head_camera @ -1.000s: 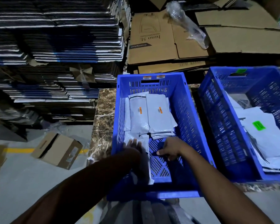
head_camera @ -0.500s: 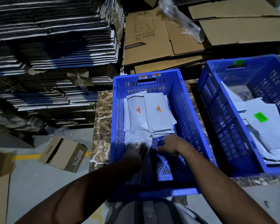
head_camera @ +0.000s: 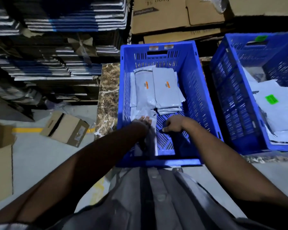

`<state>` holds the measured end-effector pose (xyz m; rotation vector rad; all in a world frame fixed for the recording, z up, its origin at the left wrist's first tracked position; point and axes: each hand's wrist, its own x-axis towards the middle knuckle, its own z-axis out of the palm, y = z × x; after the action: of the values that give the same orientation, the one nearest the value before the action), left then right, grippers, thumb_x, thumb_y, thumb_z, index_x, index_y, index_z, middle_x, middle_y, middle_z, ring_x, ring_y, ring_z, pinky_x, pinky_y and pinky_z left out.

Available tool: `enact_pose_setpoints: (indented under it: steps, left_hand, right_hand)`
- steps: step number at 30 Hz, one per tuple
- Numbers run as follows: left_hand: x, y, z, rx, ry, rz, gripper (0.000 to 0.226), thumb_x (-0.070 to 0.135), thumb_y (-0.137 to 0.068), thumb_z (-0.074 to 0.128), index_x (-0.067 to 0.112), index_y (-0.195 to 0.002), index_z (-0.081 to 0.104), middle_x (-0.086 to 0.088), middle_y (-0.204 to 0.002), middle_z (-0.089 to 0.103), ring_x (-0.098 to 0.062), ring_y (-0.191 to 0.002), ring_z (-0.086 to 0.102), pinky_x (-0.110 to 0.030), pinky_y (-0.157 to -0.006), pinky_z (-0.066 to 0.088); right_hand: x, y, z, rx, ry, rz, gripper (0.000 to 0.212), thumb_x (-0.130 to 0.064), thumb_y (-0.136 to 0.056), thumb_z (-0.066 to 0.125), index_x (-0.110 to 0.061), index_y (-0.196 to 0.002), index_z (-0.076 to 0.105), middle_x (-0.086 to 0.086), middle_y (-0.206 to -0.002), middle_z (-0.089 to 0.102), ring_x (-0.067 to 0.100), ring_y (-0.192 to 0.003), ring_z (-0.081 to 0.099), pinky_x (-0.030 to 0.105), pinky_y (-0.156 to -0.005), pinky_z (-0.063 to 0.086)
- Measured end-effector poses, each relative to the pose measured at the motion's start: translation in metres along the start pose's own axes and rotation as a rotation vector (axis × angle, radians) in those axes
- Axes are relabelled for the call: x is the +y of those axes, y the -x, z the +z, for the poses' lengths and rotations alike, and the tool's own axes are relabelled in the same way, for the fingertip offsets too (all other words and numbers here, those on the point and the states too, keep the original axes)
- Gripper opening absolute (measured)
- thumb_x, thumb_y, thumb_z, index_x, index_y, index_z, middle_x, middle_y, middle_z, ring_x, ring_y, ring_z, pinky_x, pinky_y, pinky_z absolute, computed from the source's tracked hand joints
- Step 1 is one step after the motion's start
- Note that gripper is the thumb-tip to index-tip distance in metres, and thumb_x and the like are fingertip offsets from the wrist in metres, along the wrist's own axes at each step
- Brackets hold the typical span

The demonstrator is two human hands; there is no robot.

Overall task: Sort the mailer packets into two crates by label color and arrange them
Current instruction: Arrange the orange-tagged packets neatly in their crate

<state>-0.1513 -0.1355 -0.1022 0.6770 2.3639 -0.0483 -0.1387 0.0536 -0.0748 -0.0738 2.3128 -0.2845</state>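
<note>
Fingers of the left hand [head_camera: 142,122] lay flat on a grey plastic mailer packet [head_camera: 145,113] at frame centre, inside the blue slatted plastic crate [head_camera: 198,90]. Just right, the right hand [head_camera: 172,124] curled knuckles-down on the crate floor; whether it pinched anything was hidden.

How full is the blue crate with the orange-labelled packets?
Partly full. In the left crate grey packets lie flat at the far end, while the slotted floor shows bare near the right hand.
</note>
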Motion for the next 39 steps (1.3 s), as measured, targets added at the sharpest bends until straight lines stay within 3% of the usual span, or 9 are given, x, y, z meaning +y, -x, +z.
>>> enact_pose_setpoints:
  steps: [4,9,14,17,23,27,33,36,39]
  left_hand:
    - [-0.003,-0.004,-0.003,-0.046,-0.094,0.061,0.134,0.049,-0.063,0.087,-0.004,-0.153,0.002,-0.024,-0.162,0.001,-0.041,-0.149,0.008,-0.049,-0.120,0.021]
    - [0.005,-0.012,0.013,-0.015,-0.049,-0.045,0.071,0.035,-0.103,0.044,0.004,-0.155,0.008,-0.013,-0.164,-0.003,-0.032,-0.152,0.002,-0.049,-0.121,0.016]
    - [0.008,-0.020,0.009,-0.026,0.003,-0.090,0.068,0.032,-0.104,0.040,0.001,-0.154,0.007,-0.019,-0.163,-0.002,-0.036,-0.151,0.004,-0.055,-0.117,0.024]
    - [0.005,-0.016,0.009,-0.012,0.028,-0.066,0.061,0.031,-0.101,0.014,-0.001,-0.154,0.013,-0.022,-0.162,0.005,-0.037,-0.150,0.010,-0.051,-0.119,0.016]
    - [0.013,-0.015,0.009,-0.029,-0.015,0.007,0.065,0.025,-0.104,0.042,0.001,-0.154,0.009,-0.018,-0.163,-0.002,-0.035,-0.151,0.003,-0.052,-0.120,0.015]
    - [0.016,-0.018,0.010,-0.037,-0.133,-0.035,0.058,0.023,-0.107,0.028,0.001,-0.154,0.004,-0.021,-0.163,-0.004,-0.034,-0.151,0.002,-0.059,-0.116,0.020]
    - [0.013,-0.017,0.005,-0.095,-0.055,-0.078,0.055,0.027,-0.106,0.031,0.009,-0.155,0.016,-0.013,-0.165,0.003,-0.027,-0.152,0.002,-0.038,-0.121,0.006]
    - [0.015,-0.004,-0.014,-0.158,-0.142,-0.206,0.058,0.028,-0.107,0.029,0.009,-0.156,0.004,-0.025,-0.161,-0.010,-0.040,-0.150,-0.006,-0.051,-0.119,0.003]
    - [0.015,0.017,-0.017,-0.090,-0.191,-0.093,0.073,0.028,-0.103,0.045,0.007,-0.156,-0.001,-0.029,-0.159,-0.014,-0.045,-0.148,-0.009,-0.060,-0.117,0.004]
  right_hand:
    - [0.002,-0.002,0.001,0.033,-0.037,0.008,0.040,-0.046,-0.095,0.059,-0.014,-0.117,0.069,0.011,-0.120,0.067,0.027,-0.110,0.061,0.027,-0.082,0.040]
    - [0.005,-0.004,0.005,0.086,-0.078,0.043,0.037,-0.043,-0.093,0.062,-0.017,-0.118,0.069,0.008,-0.117,0.069,0.025,-0.108,0.061,0.027,-0.084,0.043]
    - [0.008,-0.002,0.004,0.102,-0.098,0.042,0.039,-0.042,-0.094,0.061,-0.017,-0.122,0.066,0.008,-0.123,0.066,0.025,-0.110,0.060,0.029,-0.088,0.043]
    - [0.009,0.001,0.001,0.117,-0.099,0.032,0.038,-0.044,-0.093,0.061,-0.018,-0.120,0.066,0.006,-0.122,0.067,0.024,-0.108,0.060,0.032,-0.089,0.046]
    - [0.010,0.020,-0.009,0.169,-0.137,0.009,0.044,-0.046,-0.095,0.057,-0.015,-0.127,0.062,0.010,-0.123,0.066,0.027,-0.111,0.060,0.037,-0.095,0.049]
    - [0.009,0.027,-0.006,0.174,-0.176,-0.005,0.047,-0.045,-0.098,0.055,-0.015,-0.133,0.057,0.011,-0.130,0.062,0.028,-0.117,0.058,0.035,-0.096,0.046]
    - [0.016,0.024,0.008,0.146,-0.203,-0.001,0.042,-0.042,-0.097,0.057,-0.015,-0.128,0.061,0.009,-0.128,0.064,0.026,-0.111,0.061,0.033,-0.095,0.047]
    - [0.021,0.022,0.009,0.156,-0.206,-0.001,0.039,-0.042,-0.096,0.058,-0.016,-0.125,0.064,0.009,-0.124,0.066,0.025,-0.109,0.061,0.035,-0.093,0.049]
    - [0.020,0.020,0.005,0.183,-0.199,-0.022,0.039,-0.043,-0.096,0.057,-0.017,-0.124,0.065,0.008,-0.122,0.067,0.026,-0.109,0.062,0.036,-0.093,0.050]
